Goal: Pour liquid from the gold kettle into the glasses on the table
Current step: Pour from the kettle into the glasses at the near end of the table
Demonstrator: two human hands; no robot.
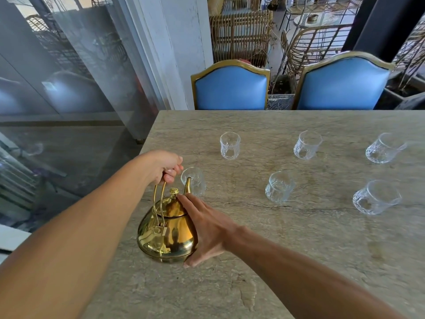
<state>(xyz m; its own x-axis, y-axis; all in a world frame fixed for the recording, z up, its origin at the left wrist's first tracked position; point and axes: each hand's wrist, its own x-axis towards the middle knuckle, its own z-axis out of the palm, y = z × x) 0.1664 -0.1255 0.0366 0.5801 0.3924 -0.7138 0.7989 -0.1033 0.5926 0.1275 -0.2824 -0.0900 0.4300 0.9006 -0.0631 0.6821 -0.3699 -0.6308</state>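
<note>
First pour, I judge: my left hand grips the handle of the shiny gold metal kettle, my right hand steadies its lid with straight fingers, and the spout sits at the centre-left clear cut-glass tumbler. Next, tilt gently.

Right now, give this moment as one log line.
left hand: grips gold kettle handle | right hand: flat on kettle side | spout: at near-left glass | flow: not visible

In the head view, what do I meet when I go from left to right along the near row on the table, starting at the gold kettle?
gold kettle → glass at its spout → middle glass → right glass
</note>
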